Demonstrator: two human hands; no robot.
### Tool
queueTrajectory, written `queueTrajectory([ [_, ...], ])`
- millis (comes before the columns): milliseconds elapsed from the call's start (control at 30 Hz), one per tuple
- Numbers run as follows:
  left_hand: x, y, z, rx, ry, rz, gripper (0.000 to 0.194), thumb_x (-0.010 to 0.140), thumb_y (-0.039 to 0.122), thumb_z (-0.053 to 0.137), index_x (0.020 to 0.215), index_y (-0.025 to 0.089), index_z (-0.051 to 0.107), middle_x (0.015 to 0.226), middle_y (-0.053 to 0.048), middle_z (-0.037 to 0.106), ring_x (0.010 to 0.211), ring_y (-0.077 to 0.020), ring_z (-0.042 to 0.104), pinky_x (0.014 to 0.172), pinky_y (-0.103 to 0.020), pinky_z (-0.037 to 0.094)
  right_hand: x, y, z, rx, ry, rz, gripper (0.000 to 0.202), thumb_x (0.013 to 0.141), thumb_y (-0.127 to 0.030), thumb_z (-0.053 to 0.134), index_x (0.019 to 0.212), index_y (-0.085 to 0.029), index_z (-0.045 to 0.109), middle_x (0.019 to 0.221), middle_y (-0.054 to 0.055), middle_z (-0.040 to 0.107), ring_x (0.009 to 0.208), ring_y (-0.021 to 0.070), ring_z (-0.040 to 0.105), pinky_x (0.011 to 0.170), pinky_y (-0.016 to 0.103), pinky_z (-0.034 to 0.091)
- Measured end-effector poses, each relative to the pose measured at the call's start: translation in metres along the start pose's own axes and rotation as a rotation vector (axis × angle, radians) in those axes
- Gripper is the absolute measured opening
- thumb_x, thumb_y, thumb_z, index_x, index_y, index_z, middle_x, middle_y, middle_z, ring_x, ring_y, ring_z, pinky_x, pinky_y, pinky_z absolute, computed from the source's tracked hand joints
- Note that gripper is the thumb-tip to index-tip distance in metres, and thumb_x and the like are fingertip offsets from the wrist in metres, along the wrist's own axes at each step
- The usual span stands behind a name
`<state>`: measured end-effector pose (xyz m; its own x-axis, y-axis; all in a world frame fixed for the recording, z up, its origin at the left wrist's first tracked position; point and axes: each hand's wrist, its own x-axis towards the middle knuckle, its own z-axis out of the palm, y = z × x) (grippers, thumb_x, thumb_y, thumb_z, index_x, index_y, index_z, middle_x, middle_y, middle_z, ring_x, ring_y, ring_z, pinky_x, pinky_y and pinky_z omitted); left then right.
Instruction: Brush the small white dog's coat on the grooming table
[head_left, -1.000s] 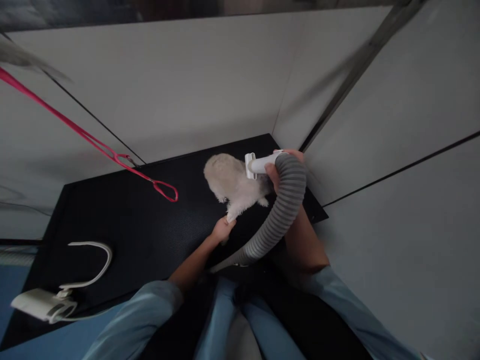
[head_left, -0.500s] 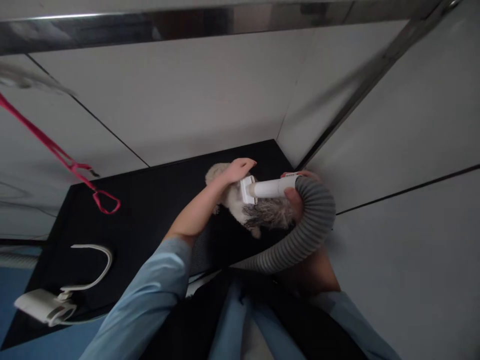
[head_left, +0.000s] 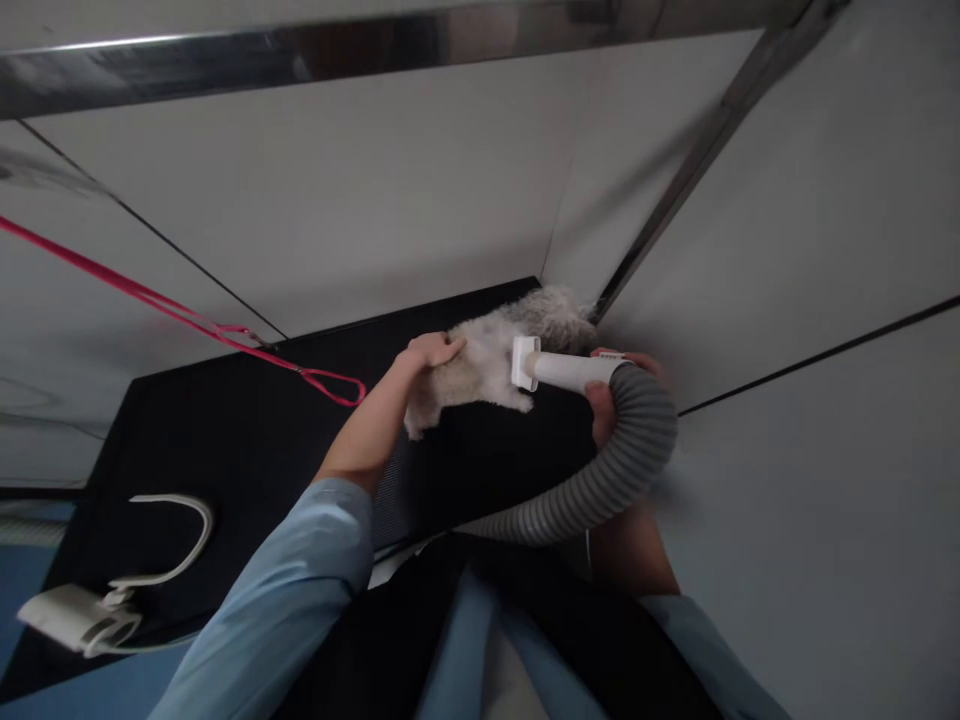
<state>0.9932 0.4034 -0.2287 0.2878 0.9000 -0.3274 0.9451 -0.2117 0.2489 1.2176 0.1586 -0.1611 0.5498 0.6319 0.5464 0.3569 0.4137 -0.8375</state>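
Note:
A small dog (head_left: 487, 345) with cream and grey curly fur is on the black table (head_left: 300, 440), its shaggy grey end towards the wall corner. My left hand (head_left: 436, 350) grips the dog's body at its left end, thumb over the fur and fingers partly hidden. In my right hand (head_left: 602, 400) is a white dryer nozzle (head_left: 574, 371), its flat slotted head (head_left: 526, 363) against or just beside the fur. The hose hides part of that hand. From the nozzle a grey ribbed hose (head_left: 600, 480) curves down towards my body.
A red leash loop (head_left: 330, 385) hangs above the table's left part. At the lower left is a white holder with a curved arm (head_left: 202, 525). Pale walls (head_left: 375, 210) stand behind and to the right, and a metal bar (head_left: 337, 48) crosses the top.
The dog has turned, its shaggy grey end now farther back towards the corner. My left hand has moved left along its body. The nozzle has shifted slightly right; the leash has swung right.

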Motion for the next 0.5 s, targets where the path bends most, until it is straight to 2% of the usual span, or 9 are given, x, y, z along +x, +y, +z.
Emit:
queueTrajectory([
  [67, -0.013, -0.007, 0.010, -0.009, 0.079, -0.040, 0.071, 0.095, 0.069, 0.038, 0.118, 0.010, 0.071, 0.123, -0.023, 0.070, 0.117, -0.0388, 0.066, 0.090, -0.038, 0.050, 0.004, 0.007, 0.004, 0.026, -0.043, -0.014, 0.043, 0.075, -0.030, 0.076, 0.112, -0.027, 0.055, 0.113, 0.006, 0.067, 0.103, 0.0258, 0.066, 0.100, 0.047, 0.052],
  [167, -0.032, -0.013, 0.032, -0.074, 0.247, -0.108, 0.057, 0.101, 0.055, 0.035, 0.112, 0.011, 0.069, 0.114, -0.022, 0.073, 0.109, -0.0344, 0.069, 0.084, -0.034, 0.049, 0.012, 0.020, 0.019, 0.134, -0.268, -0.009, 0.044, 0.073, -0.033, 0.076, 0.110, -0.026, 0.055, 0.110, 0.008, 0.071, 0.100, 0.0258, 0.068, 0.093, 0.045, 0.055],
  [200, -0.037, -0.013, 0.041, -0.107, 0.294, -0.123, 0.051, 0.102, 0.050, 0.035, 0.110, 0.012, 0.069, 0.111, -0.021, 0.073, 0.106, -0.0320, 0.069, 0.083, -0.033, 0.048, 0.016, 0.026, 0.025, 0.148, -0.301, -0.024, 0.044, 0.071, -0.032, 0.077, 0.109, -0.025, 0.056, 0.109, 0.008, 0.071, 0.098, 0.0256, 0.069, 0.092, 0.044, 0.055],
  [333, -0.058, -0.008, 0.069, -0.229, 0.369, -0.138, 0.044, 0.105, 0.042, 0.035, 0.097, 0.015, 0.069, 0.098, -0.017, 0.075, 0.095, -0.0255, 0.070, 0.077, -0.029, 0.045, 0.039, 0.038, 0.044, 0.084, -0.212, -0.163, 0.046, 0.063, -0.028, 0.080, 0.104, -0.022, 0.060, 0.105, 0.007, 0.072, 0.094, 0.0234, 0.067, 0.091, 0.042, 0.054],
  [367, -0.062, -0.006, 0.073, -0.249, 0.371, -0.143, 0.043, 0.105, 0.042, 0.035, 0.096, 0.015, 0.069, 0.098, -0.016, 0.075, 0.094, -0.0253, 0.070, 0.076, -0.028, 0.044, 0.045, 0.037, 0.047, 0.083, -0.273, -0.182, 0.046, 0.063, -0.029, 0.081, 0.104, -0.022, 0.061, 0.105, 0.006, 0.073, 0.092, 0.0227, 0.067, 0.089, 0.041, 0.054],
  [433, -0.071, -0.001, 0.077, -0.276, 0.371, -0.163, 0.042, 0.105, 0.041, 0.037, 0.096, 0.016, 0.069, 0.100, -0.017, 0.075, 0.095, -0.0257, 0.070, 0.076, -0.029, 0.044, 0.055, 0.032, 0.051, 0.106, -0.492, -0.188, 0.047, 0.063, -0.032, 0.081, 0.106, -0.023, 0.063, 0.105, 0.004, 0.074, 0.089, 0.0216, 0.068, 0.084, 0.039, 0.055],
  [467, -0.075, 0.000, 0.079, -0.286, 0.373, -0.174, 0.042, 0.105, 0.041, 0.037, 0.097, 0.016, 0.069, 0.101, -0.017, 0.075, 0.096, -0.0263, 0.070, 0.076, -0.029, 0.044, 0.059, 0.029, 0.053, 0.113, -0.565, -0.182, 0.048, 0.063, -0.032, 0.082, 0.107, -0.023, 0.063, 0.105, 0.003, 0.074, 0.088, 0.0209, 0.067, 0.082, 0.037, 0.055],
  [500, -0.080, 0.000, 0.079, -0.293, 0.375, -0.183, 0.042, 0.105, 0.041, 0.037, 0.096, 0.016, 0.070, 0.101, -0.017, 0.075, 0.096, -0.0269, 0.070, 0.077, -0.029, 0.044, 0.062, 0.026, 0.055, 0.108, -0.579, -0.177, 0.048, 0.063, -0.031, 0.082, 0.107, -0.024, 0.064, 0.105, 0.003, 0.074, 0.086, 0.0201, 0.067, 0.080, 0.036, 0.055],
])
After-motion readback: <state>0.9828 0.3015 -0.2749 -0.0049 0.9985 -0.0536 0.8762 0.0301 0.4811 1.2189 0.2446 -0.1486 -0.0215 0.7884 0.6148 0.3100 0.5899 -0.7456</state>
